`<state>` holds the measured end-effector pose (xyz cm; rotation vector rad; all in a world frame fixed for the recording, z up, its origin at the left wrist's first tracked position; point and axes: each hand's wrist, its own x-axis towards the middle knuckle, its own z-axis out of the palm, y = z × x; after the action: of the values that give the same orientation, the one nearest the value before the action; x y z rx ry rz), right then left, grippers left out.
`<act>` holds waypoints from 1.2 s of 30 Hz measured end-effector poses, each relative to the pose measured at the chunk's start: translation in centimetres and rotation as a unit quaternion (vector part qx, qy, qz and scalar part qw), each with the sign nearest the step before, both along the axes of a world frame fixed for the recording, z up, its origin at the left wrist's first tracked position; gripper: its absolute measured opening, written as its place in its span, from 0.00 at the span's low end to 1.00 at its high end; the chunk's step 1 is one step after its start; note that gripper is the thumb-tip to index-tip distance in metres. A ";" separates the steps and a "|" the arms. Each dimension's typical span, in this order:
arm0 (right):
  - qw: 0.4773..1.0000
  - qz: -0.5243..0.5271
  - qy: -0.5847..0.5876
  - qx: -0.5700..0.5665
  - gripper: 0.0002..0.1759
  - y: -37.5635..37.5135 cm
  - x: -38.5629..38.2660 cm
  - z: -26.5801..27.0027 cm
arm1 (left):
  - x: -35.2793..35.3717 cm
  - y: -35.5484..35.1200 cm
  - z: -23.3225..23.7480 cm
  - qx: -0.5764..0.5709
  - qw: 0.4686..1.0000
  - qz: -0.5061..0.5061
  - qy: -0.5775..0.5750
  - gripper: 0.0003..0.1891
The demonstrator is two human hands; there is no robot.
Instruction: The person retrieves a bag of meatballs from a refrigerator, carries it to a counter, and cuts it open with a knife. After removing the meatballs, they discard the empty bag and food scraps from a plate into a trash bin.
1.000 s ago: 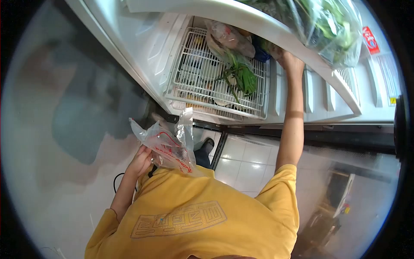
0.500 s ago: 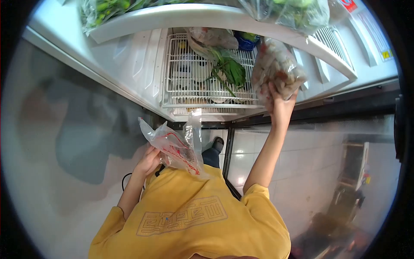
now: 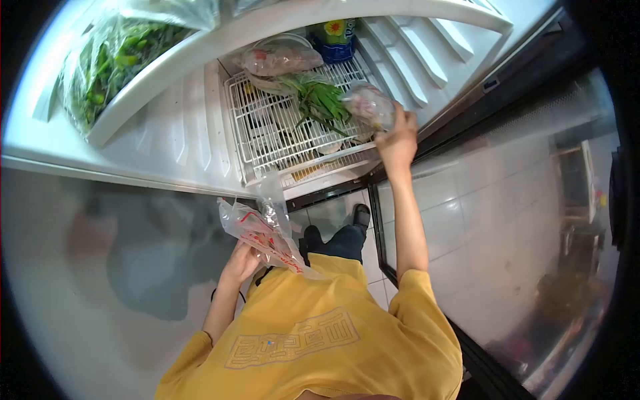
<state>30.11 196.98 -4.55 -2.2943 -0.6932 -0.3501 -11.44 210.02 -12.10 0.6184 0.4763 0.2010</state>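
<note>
My left hand (image 3: 241,261) is closed on a clear plastic bag (image 3: 267,235) with red print, held in front of the yellow shirt. At the right side of the fridge's wire rack, my right hand (image 3: 398,141) grips a clear bag of pale, reddish pieces (image 3: 368,107); its contents are blurred. Just left of that bag, a bunch of green leaves (image 3: 320,100) lies on the wire rack (image 3: 267,143). Behind the leaves lies another filled clear bag (image 3: 283,60).
A blue package (image 3: 333,41) stands at the back of the rack. A curved white shelf edge (image 3: 200,43) crosses above, with bagged green vegetables (image 3: 127,60) at its left. The glass door (image 3: 493,193) stands open on the right.
My right hand and its bag have moved down and left, lower over the rack. The camera view has turned, showing more of the fridge's left side. My left hand still holds the printed bag.
</note>
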 end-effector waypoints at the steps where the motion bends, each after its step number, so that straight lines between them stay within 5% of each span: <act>1: 1.000 -0.007 0.003 0.003 0.38 0.8 -0.2 -0.1 | -0.1 0.0 -0.1 0.003 1.000 -0.007 0.003 0.18; 8: 0.961 0.018 -0.028 -0.274 0.51 3.0 1.1 -2.3 | 0.6 -0.5 -0.3 0.033 0.999 0.015 -0.001 0.20; 11: 0.963 0.101 -0.048 -0.245 0.53 1.5 1.3 -1.7 | 1.2 -0.9 -1.1 0.068 0.995 0.060 0.035 0.23; 18: 0.969 0.232 -0.036 -0.075 0.25 7.1 8.2 1.9 | 2.1 -1.8 -0.5 0.046 0.994 0.088 0.041 0.23; 20: 0.949 0.285 -0.011 -0.135 0.22 12.5 12.1 0.2 | 2.7 -1.8 0.8 0.058 0.994 0.073 0.064 0.23; 22: 0.929 0.307 0.008 -0.204 0.23 17.5 15.1 -2.5 | 3.3 -2.2 2.8 0.001 0.997 0.059 -0.040 0.19; 27: 0.938 0.228 0.071 -0.252 0.28 25.2 17.6 -7.1 | 3.2 -4.8 5.5 0.035 0.990 0.133 0.023 0.21; 30: 0.947 0.164 0.183 -0.209 0.33 26.5 16.3 -7.0 | 2.4 -5.8 5.7 0.030 0.987 0.156 0.026 0.21; 32: 0.942 0.194 0.183 -0.203 0.33 22.1 14.0 -1.2 | 2.0 -6.2 5.4 0.027 0.984 0.169 0.041 0.21; 36: 0.944 0.242 0.154 -0.160 0.29 21.9 15.1 -4.5 | 1.9 -6.0 4.5 -0.004 0.981 0.186 0.055 0.21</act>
<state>45.23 218.92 -9.05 -2.2971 -1.1756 0.3702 -9.54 204.00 -7.64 0.5295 0.6977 0.5215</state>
